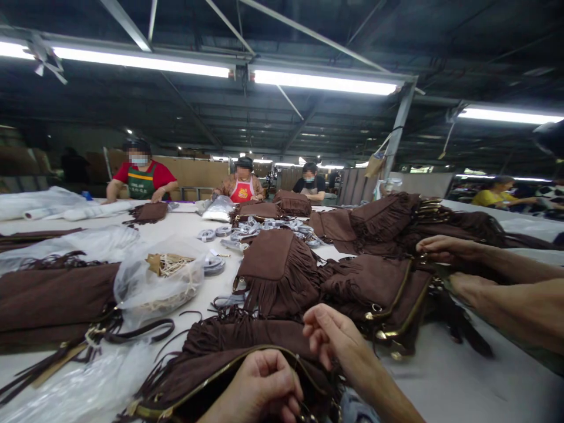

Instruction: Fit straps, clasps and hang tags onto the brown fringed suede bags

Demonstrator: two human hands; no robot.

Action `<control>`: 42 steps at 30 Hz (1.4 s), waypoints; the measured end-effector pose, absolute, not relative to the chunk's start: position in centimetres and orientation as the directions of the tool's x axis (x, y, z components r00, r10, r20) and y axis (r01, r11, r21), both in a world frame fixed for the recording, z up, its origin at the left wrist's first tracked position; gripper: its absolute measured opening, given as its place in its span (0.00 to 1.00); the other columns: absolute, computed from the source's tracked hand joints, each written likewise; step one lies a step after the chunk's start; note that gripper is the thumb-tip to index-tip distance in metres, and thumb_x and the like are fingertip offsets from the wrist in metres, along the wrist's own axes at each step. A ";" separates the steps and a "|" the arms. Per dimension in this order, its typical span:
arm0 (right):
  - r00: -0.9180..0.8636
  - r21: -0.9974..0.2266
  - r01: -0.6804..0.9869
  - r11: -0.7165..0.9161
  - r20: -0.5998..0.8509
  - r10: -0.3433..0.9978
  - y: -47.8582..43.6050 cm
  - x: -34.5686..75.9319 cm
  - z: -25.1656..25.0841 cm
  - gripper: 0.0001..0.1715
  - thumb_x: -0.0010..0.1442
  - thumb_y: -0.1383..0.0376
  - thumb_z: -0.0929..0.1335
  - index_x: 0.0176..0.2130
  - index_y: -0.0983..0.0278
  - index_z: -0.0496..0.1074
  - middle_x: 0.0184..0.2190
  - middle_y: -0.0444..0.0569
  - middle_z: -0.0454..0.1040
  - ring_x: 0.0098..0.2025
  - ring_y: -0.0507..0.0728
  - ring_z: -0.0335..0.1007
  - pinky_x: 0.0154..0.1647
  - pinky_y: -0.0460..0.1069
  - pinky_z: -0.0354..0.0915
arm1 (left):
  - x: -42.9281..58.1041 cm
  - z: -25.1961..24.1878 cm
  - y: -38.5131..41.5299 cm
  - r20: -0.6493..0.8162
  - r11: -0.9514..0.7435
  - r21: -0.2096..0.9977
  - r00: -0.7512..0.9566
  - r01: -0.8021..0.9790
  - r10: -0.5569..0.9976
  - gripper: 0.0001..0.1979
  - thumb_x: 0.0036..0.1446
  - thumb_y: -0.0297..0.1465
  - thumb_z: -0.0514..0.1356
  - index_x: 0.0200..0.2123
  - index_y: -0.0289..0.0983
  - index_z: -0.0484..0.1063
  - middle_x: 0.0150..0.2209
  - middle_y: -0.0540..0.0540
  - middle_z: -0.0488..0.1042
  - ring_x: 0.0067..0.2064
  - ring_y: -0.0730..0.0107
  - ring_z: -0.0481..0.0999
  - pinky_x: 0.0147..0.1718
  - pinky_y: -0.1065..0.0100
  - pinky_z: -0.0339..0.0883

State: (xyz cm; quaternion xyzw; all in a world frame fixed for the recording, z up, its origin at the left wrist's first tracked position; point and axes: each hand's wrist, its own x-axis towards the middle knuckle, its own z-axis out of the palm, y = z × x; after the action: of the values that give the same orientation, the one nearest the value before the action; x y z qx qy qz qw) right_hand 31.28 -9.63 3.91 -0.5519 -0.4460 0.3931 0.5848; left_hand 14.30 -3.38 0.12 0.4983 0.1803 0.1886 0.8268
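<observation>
Left fingers [282, 383] at open bag [233, 339]; sack [128, 289] holds strings [175, 266].

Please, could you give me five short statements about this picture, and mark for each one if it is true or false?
1. The left hand is at the nearest brown bag. True.
2. That bag is fully zipped shut. False: its gold zipper is open.
3. A clear plastic bag holds pale strings. True.
4. The right hand wears a glove. False: it is bare.
5. Another person's arms come in from the right edge. True.
</observation>
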 end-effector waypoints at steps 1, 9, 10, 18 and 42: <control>0.255 -0.997 0.070 0.033 0.050 0.966 -9.8 31.8 4.1 0.35 0.52 0.36 0.67 0.31 0.65 0.68 0.23 0.44 0.70 0.17 0.47 0.63 0.11 0.39 0.53 | 14.2 0.0 -3.3 -0.100 0.439 0.887 0.867 -0.144 0.488 0.23 0.42 0.45 0.73 0.26 0.32 0.69 0.25 0.47 0.75 0.22 0.79 0.71 0.21 0.77 0.65; 0.072 -0.964 0.212 -0.160 -0.148 0.986 -10.3 30.3 4.2 0.19 0.48 0.52 0.70 0.29 0.67 0.71 0.18 0.41 0.70 0.14 0.47 0.61 0.10 0.40 0.57 | 14.3 -0.6 -3.0 -0.099 0.450 0.881 0.876 -0.143 0.473 0.24 0.41 0.45 0.73 0.27 0.34 0.67 0.25 0.47 0.76 0.23 0.78 0.73 0.22 0.77 0.64; 0.077 -0.963 0.221 -0.154 -0.140 0.987 -10.2 30.0 4.0 0.18 0.48 0.54 0.70 0.29 0.67 0.72 0.17 0.40 0.69 0.14 0.46 0.60 0.10 0.40 0.55 | 14.4 -0.7 -3.1 -0.097 0.448 0.882 0.876 -0.144 0.472 0.25 0.41 0.46 0.73 0.26 0.34 0.66 0.26 0.47 0.76 0.23 0.78 0.73 0.22 0.77 0.64; 0.035 -0.989 0.132 -0.069 -0.065 0.997 -9.7 30.0 3.3 0.20 0.50 0.52 0.71 0.27 0.67 0.70 0.13 0.40 0.68 0.12 0.45 0.56 0.09 0.38 0.50 | 13.9 0.2 -3.3 -0.109 0.373 0.921 0.839 -0.117 0.533 0.19 0.43 0.42 0.71 0.27 0.32 0.71 0.27 0.44 0.78 0.26 0.72 0.76 0.23 0.75 0.67; 0.038 -1.000 0.018 0.000 0.000 0.999 -9.9 29.5 2.1 0.22 0.51 0.51 0.74 0.30 0.67 0.71 0.24 0.45 0.75 0.23 0.52 0.75 0.22 0.42 0.68 | 13.3 0.6 -3.5 0.156 -0.242 0.969 0.649 0.044 0.745 0.08 0.54 0.32 0.57 0.24 0.36 0.67 0.20 0.53 0.65 0.23 0.76 0.62 0.22 0.75 0.54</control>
State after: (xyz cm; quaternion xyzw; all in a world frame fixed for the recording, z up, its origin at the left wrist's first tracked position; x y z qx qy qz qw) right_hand 29.48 -9.85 2.14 -0.5141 -0.4949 0.4857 0.5049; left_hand 13.27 -3.50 0.58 0.7212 0.2735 0.3174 0.5517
